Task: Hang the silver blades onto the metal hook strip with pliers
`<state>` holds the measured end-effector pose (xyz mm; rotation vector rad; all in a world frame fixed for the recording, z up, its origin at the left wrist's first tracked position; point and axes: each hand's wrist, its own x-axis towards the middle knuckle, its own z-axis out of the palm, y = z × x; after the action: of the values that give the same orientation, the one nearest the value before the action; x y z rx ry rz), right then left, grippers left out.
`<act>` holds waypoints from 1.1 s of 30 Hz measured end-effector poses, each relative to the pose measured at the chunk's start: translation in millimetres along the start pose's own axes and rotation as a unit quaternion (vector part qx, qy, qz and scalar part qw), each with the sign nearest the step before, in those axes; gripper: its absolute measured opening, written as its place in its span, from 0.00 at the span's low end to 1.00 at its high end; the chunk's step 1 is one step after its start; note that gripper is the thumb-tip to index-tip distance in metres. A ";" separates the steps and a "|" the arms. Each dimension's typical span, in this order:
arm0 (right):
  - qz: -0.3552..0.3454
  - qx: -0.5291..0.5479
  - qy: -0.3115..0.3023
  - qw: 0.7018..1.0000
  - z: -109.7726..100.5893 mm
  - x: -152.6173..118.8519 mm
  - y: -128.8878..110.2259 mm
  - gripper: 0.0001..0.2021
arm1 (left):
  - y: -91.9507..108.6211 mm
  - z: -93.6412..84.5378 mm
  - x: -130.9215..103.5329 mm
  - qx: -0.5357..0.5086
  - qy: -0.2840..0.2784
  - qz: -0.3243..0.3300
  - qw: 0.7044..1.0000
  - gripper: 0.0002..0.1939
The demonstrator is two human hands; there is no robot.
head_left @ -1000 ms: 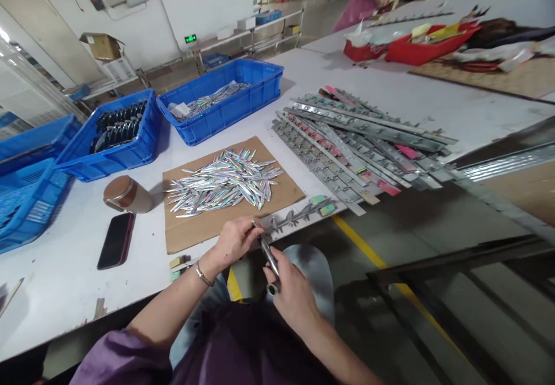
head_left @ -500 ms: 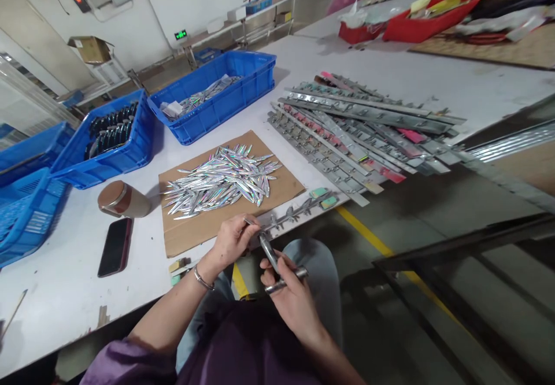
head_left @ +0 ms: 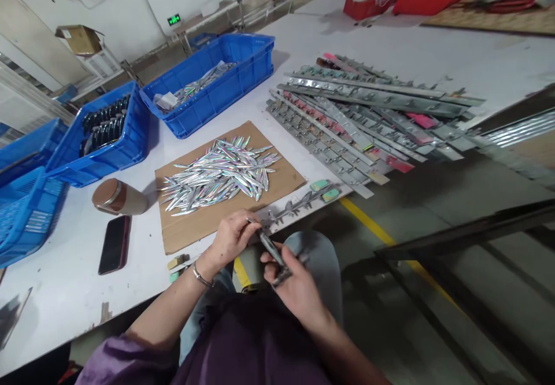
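Table (head_left: 78,240) carries a blue bin (head_left: 221,103) toward its back edge and a cardboard sheet (head_left: 182,236) by its front edge, topped with silver slivers (head_left: 221,171). Close to that front edge, the right hand (head_left: 299,287) is wrapped around a metal tool (head_left: 271,246), while the left hand (head_left: 234,237) pinches a thin metal piece (head_left: 250,221) at the tool's upper end, its exact shape hidden by fingers.

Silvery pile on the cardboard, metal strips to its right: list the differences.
The silvery leaf-shaped pieces are short and pointed; the metal strips are long and straight. The pieces gleam with rainbow tints; the strips look mostly grey. The pieces lie on cardboard, the strips on the table. Both are heaped.
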<state>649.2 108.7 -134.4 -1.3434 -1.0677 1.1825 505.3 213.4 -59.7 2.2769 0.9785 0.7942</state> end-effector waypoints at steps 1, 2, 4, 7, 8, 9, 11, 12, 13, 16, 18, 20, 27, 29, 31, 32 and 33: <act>0.017 0.037 -0.015 0.999 0.5 0.1 -1.1 0.26 | -0.3 0.8 -0.2 0.007 0.000 -0.001 1.000 0.15; 0.028 0.070 -0.019 0.997 0.6 -0.5 -1.0 0.28 | -0.5 1.5 -0.5 0.015 -0.001 -0.001 1.000 0.15; 0.037 0.124 0.009 0.992 -1.6 -3.2 1.9 0.24 | -0.5 2.6 -1.1 0.036 -0.010 -0.002 0.999 0.16; -0.031 0.003 0.064 0.997 -10.4 -8.5 7.7 0.17 | 0.4 3.1 -1.7 0.055 -0.021 -0.001 0.998 0.17; -0.069 -0.086 0.065 0.992 -13.4 -9.5 8.8 0.16 | 0.9 3.0 -1.8 0.058 -0.021 -0.003 0.998 0.17; -0.100 -0.162 0.057 0.980 -15.7 -9.8 9.4 0.16 | 1.4 2.8 -1.9 0.059 -0.022 -0.005 0.998 0.17; -0.114 -0.203 0.035 0.972 -16.9 -8.2 9.8 0.16 | 2.3 2.4 -1.9 0.065 -0.024 -0.012 0.998 0.18; -0.089 -0.145 0.029 0.985 -15.8 -6.3 10.1 0.17 | 2.7 2.3 -2.0 0.069 -0.026 -0.015 0.997 0.18; -0.048 -0.051 0.020 0.997 -13.9 -4.1 10.7 0.17 | 2.9 2.2 -2.0 0.074 -0.028 -0.017 0.997 0.18; 0.085 0.220 -0.027 0.971 -8.0 2.8 12.5 0.16 | 2.6 2.3 -2.3 0.075 -0.030 -0.006 0.997 0.17; 0.134 0.311 -0.057 0.939 -8.1 5.2 11.7 0.19 | 1.5 2.6 -2.5 0.070 -0.025 0.004 0.997 0.16; 0.128 0.306 -0.051 0.942 -13.1 4.7 7.6 0.17 | 0.0 3.1 -2.7 0.065 -0.022 0.009 0.998 0.16; -0.262 -0.483 -0.009 0.835 -32.4 -4.2 -18.9 0.18 | -4.9 5.8 -2.5 0.052 -0.035 0.009 0.998 0.15; -0.302 -0.587 -0.010 0.751 -29.7 -5.7 -24.3 0.20 | -5.0 6.5 -3.1 0.048 -0.037 0.003 0.998 0.15; -0.317 -0.626 -0.007 0.712 -25.9 -7.2 -28.2 0.20 | -4.4 7.1 -4.0 0.049 -0.041 -0.002 0.998 0.16; -0.318 -0.634 -0.006 0.705 -24.3 -7.9 -29.5 0.19 | -4.0 7.3 -4.4 0.051 -0.046 -0.005 0.998 0.16; -0.316 -0.638 -0.007 0.702 -23.3 -8.4 -30.5 0.19 | -3.6 7.4 -4.8 0.054 -0.050 -0.008 0.997 0.16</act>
<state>671.3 100.5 -103.0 -1.6355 -2.3051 -0.2675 506.0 210.1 -68.6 2.3731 1.0140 0.6275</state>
